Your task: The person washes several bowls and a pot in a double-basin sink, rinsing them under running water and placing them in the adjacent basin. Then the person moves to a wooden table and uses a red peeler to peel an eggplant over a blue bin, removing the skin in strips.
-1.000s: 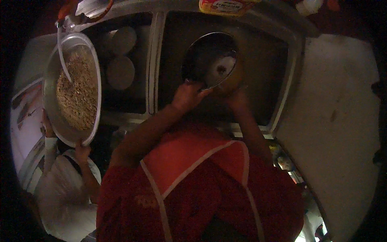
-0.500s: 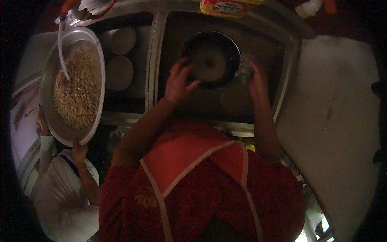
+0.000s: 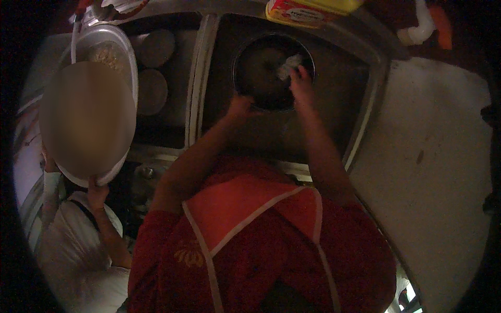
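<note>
A dark round pan (image 3: 255,62) with a thin bright rim lies inside the right sink basin (image 3: 336,104). My left hand (image 3: 241,106) is closed on the rim at the pan's near left; the fingertips are hard to see in the dim light. Over the pan's right side, my right hand (image 3: 301,86) grips a pale, crumpled scrubber (image 3: 290,66) against the inner surface. Whether the scrubber is wire or cloth cannot be made out.
A co-worker's hands (image 3: 97,194) hold a large metal bowl (image 3: 131,68) of tan bits under a pale hose (image 3: 73,49) at left. Two round items (image 3: 151,91) lie in the left basin. A yellow-and-red container (image 3: 297,13) stands behind; a pale counter (image 3: 417,156) extends right.
My right hand has swung left with the scrubber from beside the pan into it. My left hand has dropped from inside the pan to its near rim. The co-worker's bowl is now mostly blurred over.
</note>
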`<state>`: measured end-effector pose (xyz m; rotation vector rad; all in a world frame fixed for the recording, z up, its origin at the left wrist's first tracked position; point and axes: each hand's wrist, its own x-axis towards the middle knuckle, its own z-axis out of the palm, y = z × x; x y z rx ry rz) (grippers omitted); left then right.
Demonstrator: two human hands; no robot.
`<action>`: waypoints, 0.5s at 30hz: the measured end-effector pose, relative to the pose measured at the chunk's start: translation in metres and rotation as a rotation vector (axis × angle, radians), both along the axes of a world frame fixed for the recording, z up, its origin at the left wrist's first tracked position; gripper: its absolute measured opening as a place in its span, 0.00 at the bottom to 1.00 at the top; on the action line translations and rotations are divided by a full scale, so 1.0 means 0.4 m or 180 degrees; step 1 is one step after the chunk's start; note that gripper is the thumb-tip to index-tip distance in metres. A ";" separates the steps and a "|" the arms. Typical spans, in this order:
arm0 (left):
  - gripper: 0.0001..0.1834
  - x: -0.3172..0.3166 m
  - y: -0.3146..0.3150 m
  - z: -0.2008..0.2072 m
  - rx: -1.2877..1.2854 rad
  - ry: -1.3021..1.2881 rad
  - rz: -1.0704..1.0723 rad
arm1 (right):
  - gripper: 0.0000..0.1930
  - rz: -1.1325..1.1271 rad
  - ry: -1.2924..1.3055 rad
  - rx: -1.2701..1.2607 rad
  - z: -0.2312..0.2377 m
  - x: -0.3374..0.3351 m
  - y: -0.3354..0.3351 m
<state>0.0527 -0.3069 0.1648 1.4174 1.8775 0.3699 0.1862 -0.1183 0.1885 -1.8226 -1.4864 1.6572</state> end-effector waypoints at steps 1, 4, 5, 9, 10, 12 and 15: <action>0.19 0.013 -0.001 0.007 0.0303 0.0577 -0.0140 | 0.29 -0.0022 -0.0134 0.0142 -0.032 -0.018 -0.005; 0.20 0.039 0.000 0.046 -0.0131 0.0852 -0.0705 | 0.27 -0.0727 -0.0047 -0.0372 -0.112 -0.061 0.003; 0.23 0.055 -0.001 0.063 -0.0395 0.0186 -0.0280 | 0.27 -0.1113 -0.0004 -0.0756 -0.132 -0.072 0.011; 0.43 0.100 0.001 0.107 -0.0824 -0.3877 0.3551 | 0.39 -0.0685 0.0055 -0.1456 -0.175 -0.109 0.010; 0.46 0.097 -0.001 0.107 -0.1025 -0.3904 0.3414 | 0.36 -0.0540 0.0065 -0.1521 -0.185 -0.115 -0.012; 0.49 0.102 -0.007 0.097 -0.1058 -0.3948 0.3248 | 0.31 0.0209 0.0093 -0.1310 -0.213 -0.107 -0.079; 0.50 0.104 -0.036 0.066 -0.0495 -0.3547 0.2830 | 0.25 0.2299 0.0034 0.0156 -0.284 -0.047 -0.185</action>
